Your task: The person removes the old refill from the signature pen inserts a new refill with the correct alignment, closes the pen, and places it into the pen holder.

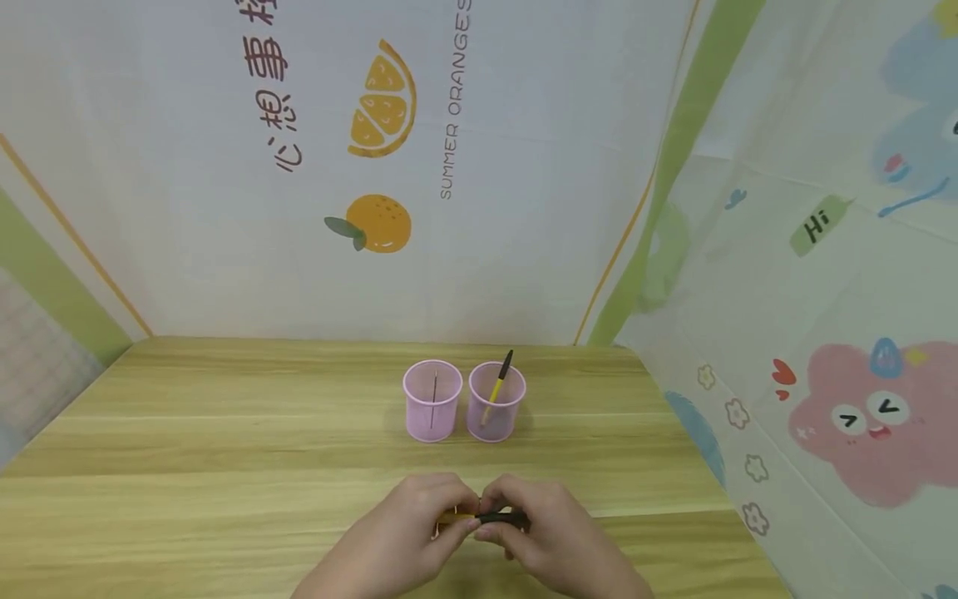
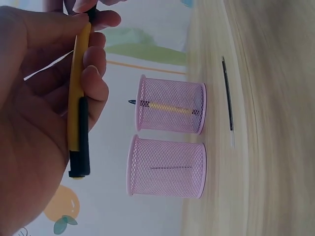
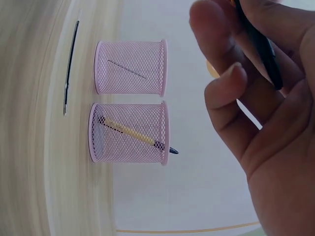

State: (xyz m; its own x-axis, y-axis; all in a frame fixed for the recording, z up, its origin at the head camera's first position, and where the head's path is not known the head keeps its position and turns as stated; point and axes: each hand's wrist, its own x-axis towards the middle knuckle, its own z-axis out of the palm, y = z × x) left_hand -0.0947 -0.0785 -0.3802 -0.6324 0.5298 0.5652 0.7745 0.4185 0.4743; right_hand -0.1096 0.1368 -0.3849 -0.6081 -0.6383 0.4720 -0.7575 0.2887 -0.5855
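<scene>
Head view from above, facing forward-down across table (image 1: 224, 449), left wrist view turned sideways, close at left hand (image 1: 407, 526), right wrist view likewise at right hand (image 1: 555, 526), both wrist views sharing cups (image 2: 167, 183), refill (image 2: 228, 98).

from here i see my left hand (image 1: 419, 526) and right hand (image 1: 552, 528) drawn together at the near side, fingers (image 1: 443, 482) curled, both pinching, thumbs (image 1: 447, 542) close together, wrists (image 1: 352, 564) slanting inward.
</scene>
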